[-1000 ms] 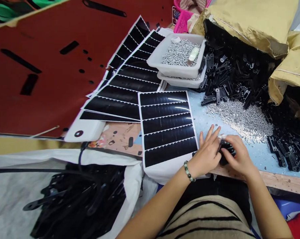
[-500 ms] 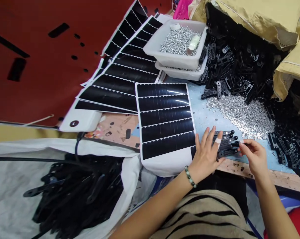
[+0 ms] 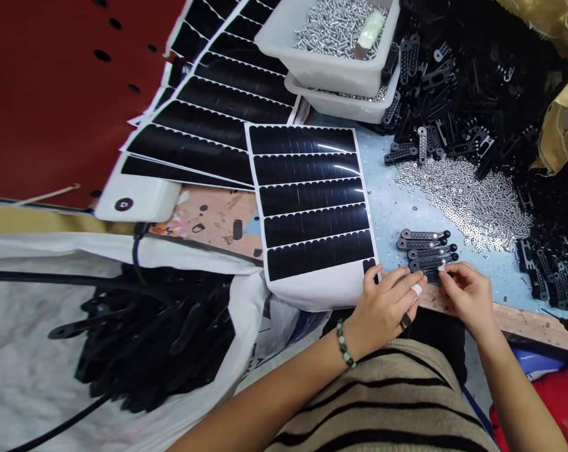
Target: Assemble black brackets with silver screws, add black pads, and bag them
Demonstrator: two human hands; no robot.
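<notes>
My left hand (image 3: pixel 390 307), with white tape round one finger, lies at the table's front edge. A small dark piece (image 3: pixel 405 321) shows at its thumb, pinched against the bent fingers. My right hand (image 3: pixel 469 295) is closed in a pinch just to the right, a white covering on one fingertip. What it pinches is hidden. Between and just beyond both hands lies a row of slim black plastic arms (image 3: pixel 427 250) with round ends, side by side on the blue surface. The sheet of black scalloped stickers (image 3: pixel 312 191) lies left of them, its lower corner beside my left hand.
Loose screws and nuts (image 3: pixel 472 201) are heaped beyond the black arms. Behind them is a large pile of black plastic parts (image 3: pixel 453 94). White tubs (image 3: pixel 340 72) of screws stand stacked at the back. An open white sack (image 3: pixel 246 314) of black parts sits at the left.
My left hand has drawn back off the black arms toward the table edge, uncovering them. My right hand has moved slightly nearer and left. The view has tilted downward.
</notes>
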